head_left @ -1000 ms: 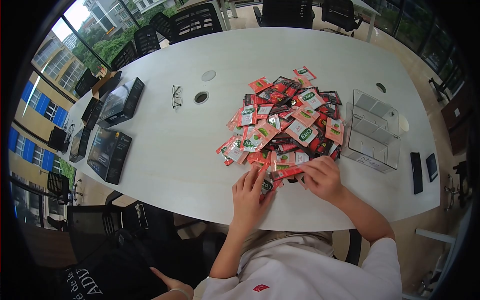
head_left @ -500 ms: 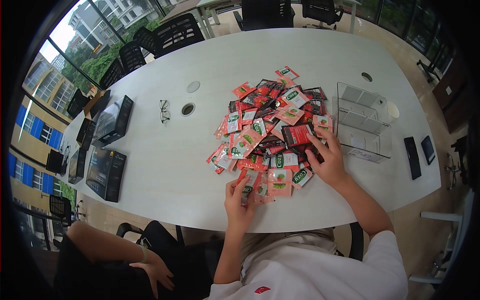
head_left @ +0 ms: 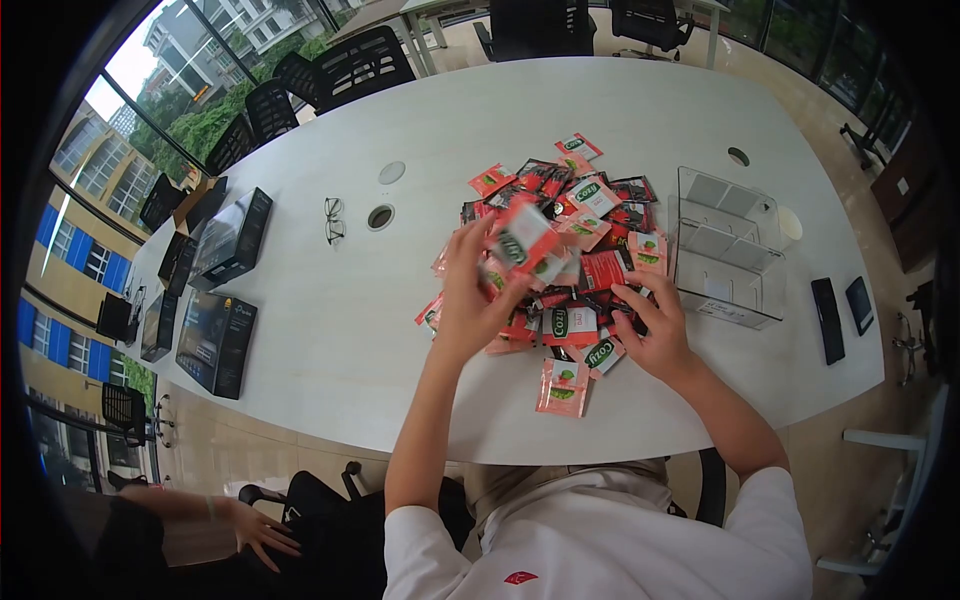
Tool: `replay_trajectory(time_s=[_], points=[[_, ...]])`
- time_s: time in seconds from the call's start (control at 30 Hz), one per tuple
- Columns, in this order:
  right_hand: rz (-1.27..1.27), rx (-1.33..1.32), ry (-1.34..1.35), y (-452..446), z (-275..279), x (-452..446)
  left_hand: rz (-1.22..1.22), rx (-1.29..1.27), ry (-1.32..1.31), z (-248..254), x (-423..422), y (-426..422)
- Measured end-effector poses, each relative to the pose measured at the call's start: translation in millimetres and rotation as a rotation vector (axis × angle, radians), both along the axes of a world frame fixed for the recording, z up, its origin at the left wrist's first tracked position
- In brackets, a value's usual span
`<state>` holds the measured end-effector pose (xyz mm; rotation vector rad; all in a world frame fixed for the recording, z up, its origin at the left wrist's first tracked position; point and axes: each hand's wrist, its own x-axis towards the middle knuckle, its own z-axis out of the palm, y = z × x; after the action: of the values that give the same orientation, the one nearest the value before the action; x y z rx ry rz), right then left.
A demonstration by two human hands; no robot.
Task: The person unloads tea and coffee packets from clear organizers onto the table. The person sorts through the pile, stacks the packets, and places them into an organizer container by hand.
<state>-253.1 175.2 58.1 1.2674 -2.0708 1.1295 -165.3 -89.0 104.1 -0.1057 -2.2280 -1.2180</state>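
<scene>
A loose heap of tea-bag-like sachets, many printed "Cozy", lies on the white table. My left hand (head_left: pixel 468 305) is raised over the heap's left side, its fingers and thumb gripping a red and white sachet (head_left: pixel 530 238) that is blurred by motion. Other pale sachets overlap beneath it, and I cannot tell whether they are held too. At the heap's right side, my right hand (head_left: pixel 655 328) is spread, fingertips at the edge of a dark red sachet (head_left: pixel 604 270). One pink sachet (head_left: pixel 562 387) lies at the front of the heap, near the table edge.
A clear divided organizer (head_left: pixel 728 245) stands right of the heap, with a white cup (head_left: pixel 789 228) behind it. Two phones (head_left: pixel 827 320) lie farther right. Glasses (head_left: pixel 333 220) and black boxes (head_left: pixel 216 343) are on the left. Another person's hand (head_left: pixel 262 530) rests at lower left.
My left hand has moved up from the front edge onto the heap with a sachet. The pink front sachet has shifted toward me. My right hand has barely moved.
</scene>
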Motion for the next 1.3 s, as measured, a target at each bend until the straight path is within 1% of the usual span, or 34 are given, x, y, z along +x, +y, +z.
replay_trajectory(time_s=[0.07, 0.1, 0.2, 0.23, 0.33, 0.37, 0.47, 0.5, 0.6, 0.63, 0.67, 0.73, 0.77, 0.83, 0.93, 0.97, 1.0, 1.03, 1.13, 1.17, 1.27, 1.3], points=[[0.001, 0.001, 0.014, 0, 0, -2, -0.089, 0.114, -0.144, -30, -15, -14], [-0.003, 0.001, 0.02, 1, 0, -2, -0.138, 0.17, -0.218, -33, -19, -17], [0.005, 0.018, 0.002, 2, 1, -1, 0.076, -0.097, -0.288, -41, -7, -23], [0.019, 0.024, -0.013, 3, 2, 0, 0.112, -0.207, -0.327, -39, -3, -26], [0.134, 0.071, 0.009, 2, 4, 1, 0.173, -0.404, -0.512, -26, 14, -25], [0.197, 0.09, 0.013, 2, -1, 1, 0.187, -0.43, -0.56, -29, 17, -29], [0.392, 0.226, 0.02, -2, 8, 15, 0.245, -0.362, -0.615, -41, 12, -43], [0.477, 0.258, 0.038, -3, 3, 18, 0.247, -0.319, -0.589, -46, 7, -49], [0.615, 0.326, 0.023, -14, 7, 40, 0.271, -0.179, -0.522, -68, -17, -77], [0.689, 0.352, -0.012, -19, 0, 45, 0.288, -0.127, -0.505, -78, -30, -89], [0.677, 0.37, 0.026, -22, -6, 51, 0.304, -0.076, -0.488, -86, -38, -96], [0.649, 0.403, 0.113, -27, -16, 58, 0.371, -0.155, -0.461, -97, -53, -101], [0.566, 0.361, 0.161, -31, -22, 56, 0.402, -0.195, -0.446, -101, -58, -102], [0.399, 0.276, 0.252, -37, -28, 53, 0.323, -0.257, -0.419, -98, -57, -91], [0.151, 0.352, 0.268, -37, -21, 35, 0.251, -0.282, -0.364, -98, -50, -77], [0.126, 0.337, 0.165, -37, -13, 33, 0.244, -0.298, -0.361, -97, -49, -73], [0.078, 0.346, 0.137, -39, -12, 31, 0.239, -0.315, -0.356, -97, -47, -71], [0.049, 0.352, 0.159, -42, -14, 30, 0.25, -0.323, -0.287, -98, -48, -68], [-0.031, 0.377, 0.196, -54, -10, 30, 0.107, -0.206, -0.17, -92, -47, -66], [-0.07, 0.391, 0.196, -60, -14, 30, 0.099, -0.209, -0.068, -90, -48, -62], [-0.137, 0.507, 0.134, -80, -1, 30, 0.041, -0.137, -0.112, -79, -41, -52], [-0.131, 0.554, 0.074, -87, 2, 28, 0.037, -0.154, -0.082, -78, -41, -53]])
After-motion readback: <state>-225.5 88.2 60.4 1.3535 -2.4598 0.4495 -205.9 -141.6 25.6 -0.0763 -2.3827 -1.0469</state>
